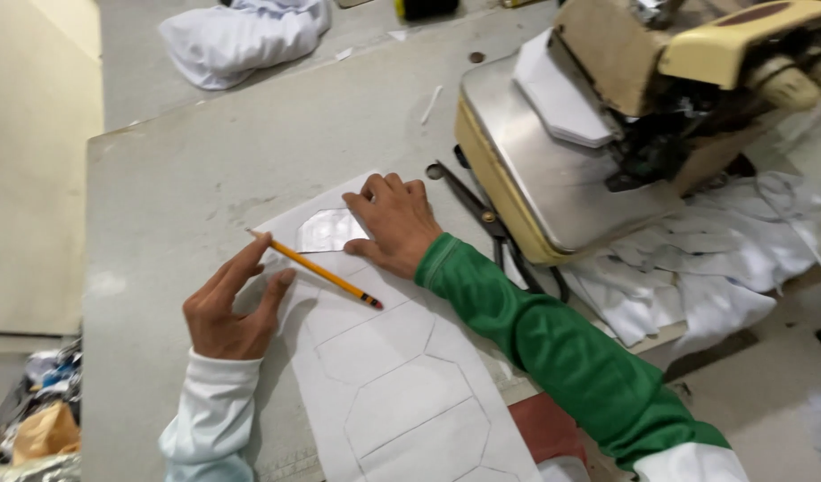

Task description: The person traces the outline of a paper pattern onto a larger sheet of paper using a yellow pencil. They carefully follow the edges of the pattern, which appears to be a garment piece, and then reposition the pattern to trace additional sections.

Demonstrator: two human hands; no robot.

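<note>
Your right hand (394,223) flat, fingers spread, half-hides shiny metal template (326,230) on white fabric strip (402,393); left hand (232,303) pinches yellow pencil (317,270) beside template.

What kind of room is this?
Probably a sewing workshop. A sewing machine stands on the table, scissors lie beside it, and the left hand holds a pencil over white fabric marked with outlines.

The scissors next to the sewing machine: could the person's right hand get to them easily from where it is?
Probably yes. The right hand presses a small template on the white fabric, and the scissors lie just beyond it on bare table, nothing between. It would have to let go of the template first.
</note>
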